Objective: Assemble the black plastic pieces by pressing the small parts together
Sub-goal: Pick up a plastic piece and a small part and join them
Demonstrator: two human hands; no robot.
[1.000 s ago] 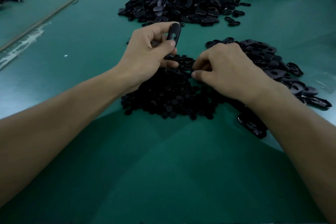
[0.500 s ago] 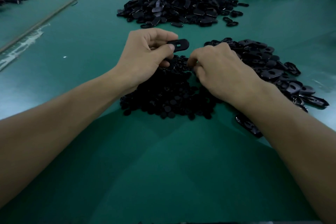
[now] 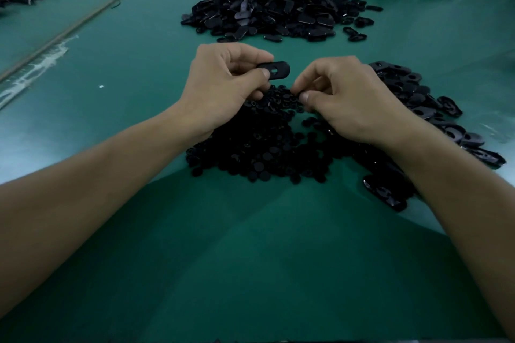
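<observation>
Centre frame: left hand [image 3: 220, 86] grips oval piece [image 3: 277, 69], turned from upright to flat, slot up. Right hand [image 3: 342, 97] has lifted off the pile [image 3: 259, 153], pinching a small part [image 3: 297, 93]. Pressing together likely next.

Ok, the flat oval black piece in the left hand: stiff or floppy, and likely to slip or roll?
Probably stiff: the oval piece juts sideways past the left hand without drooping. Likely light, since a thumb-and-finger pinch at one end carries it. Its smooth-looking surface could be slippery; being flat, it should lie still rather than roll.
</observation>
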